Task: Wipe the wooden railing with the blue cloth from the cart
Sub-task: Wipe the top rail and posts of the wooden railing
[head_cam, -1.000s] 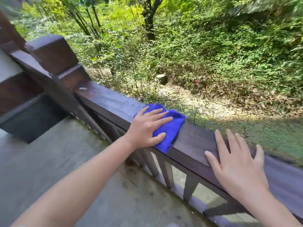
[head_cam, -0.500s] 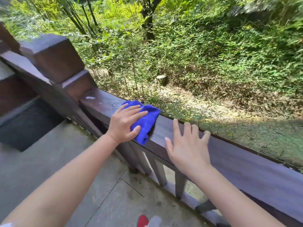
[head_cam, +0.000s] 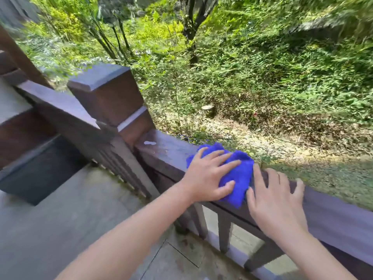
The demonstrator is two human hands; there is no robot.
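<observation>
Outside, green brush [head_cam: 252, 77] fills the slope beyond the deck, w/ a cut stump [head_cam: 208, 110] on the bare ground. Concrete floor [head_cam: 50, 229] spreads bottom-left. Wooden railing [head_cam: 333, 215] runs diagonally from a square post [head_cam: 109, 96] down to the right edge, balusters [head_cam: 224, 231] under it. Blue cloth [head_cam: 239, 178] lies on the rail top, just right of the post, draped over the near edge. Left hand [head_cam: 210, 178] presses flat on the cloth, fingers spread, not clenched. Right hand [head_cam: 276, 201] rests open on bare rail, thumb touching the cloth edge, grasping nothing. Small white spot [head_cam: 149, 142] on the rail near the post.
</observation>
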